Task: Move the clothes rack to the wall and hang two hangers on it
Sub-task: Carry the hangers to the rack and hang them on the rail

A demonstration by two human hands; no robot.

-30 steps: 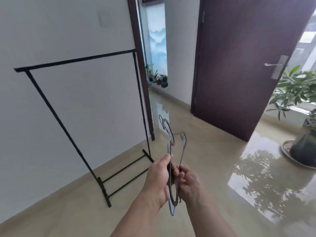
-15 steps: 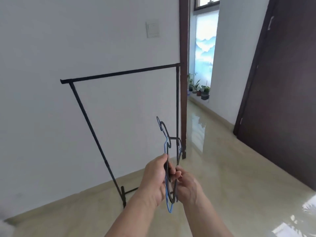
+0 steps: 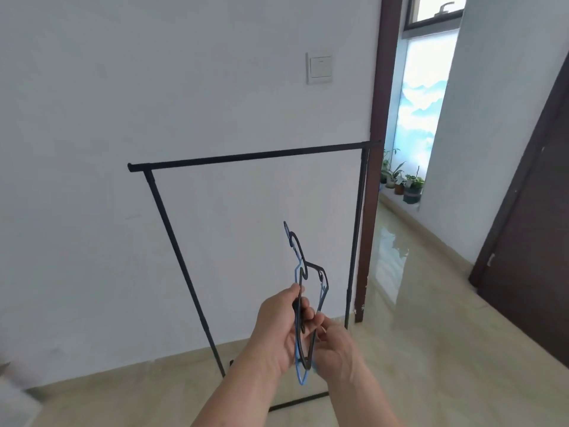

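Observation:
A black metal clothes rack [image 3: 246,156] stands against the white wall, its top bar bare and its feet on the floor. Below the bar, in front of the rack, I hold two hangers together, a black hanger [image 3: 309,269] and a blue hanger [image 3: 299,375], hooks pointing up and to the left. My left hand [image 3: 278,329] grips them from the left. My right hand [image 3: 334,343] pinches them from the right with its fingertips. Both hands are well below the rack's top bar.
A light switch [image 3: 320,67] is on the wall above the rack. A dark door frame [image 3: 374,180] rises just right of the rack. Potted plants [image 3: 403,183] line a window sill beyond. A dark door [image 3: 535,241] stands at the right. The floor is glossy tile.
My view has swung left and closer to the rack, which now fills the centre. The hangers have stayed in both hands, raised slightly toward the rack.

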